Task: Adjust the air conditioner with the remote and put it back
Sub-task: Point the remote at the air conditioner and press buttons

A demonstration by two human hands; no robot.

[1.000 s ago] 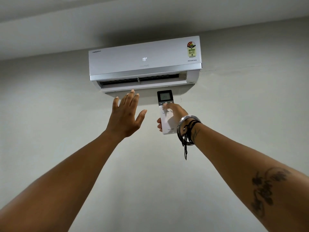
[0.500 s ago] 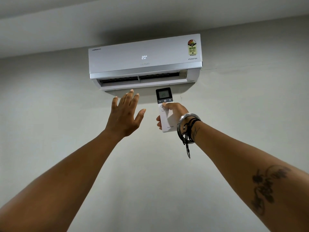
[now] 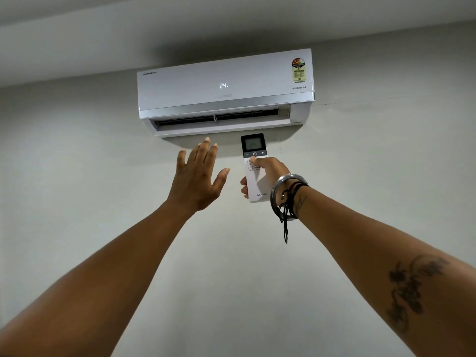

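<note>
A white wall-mounted air conditioner [image 3: 224,83] hangs high on the wall with its flap open and its front display reading 24. My right hand [image 3: 270,171] is raised below it and grips a white remote [image 3: 253,185] with a dark lit screen on top, thumb resting on the buttons just under the power key. My left hand [image 3: 197,179] is lifted beside the remote, palm toward the vent, fingers spread, holding nothing and just below the flap.
A plain pale wall [image 3: 77,176] fills the view, with the ceiling edge [image 3: 77,73] above the unit. Bangles and black threads [image 3: 286,197] circle my right wrist.
The unit's display has gone from 19 to 20 to 24. My thumb has shifted slightly on the remote. Both hands stay raised in nearly the same place.
</note>
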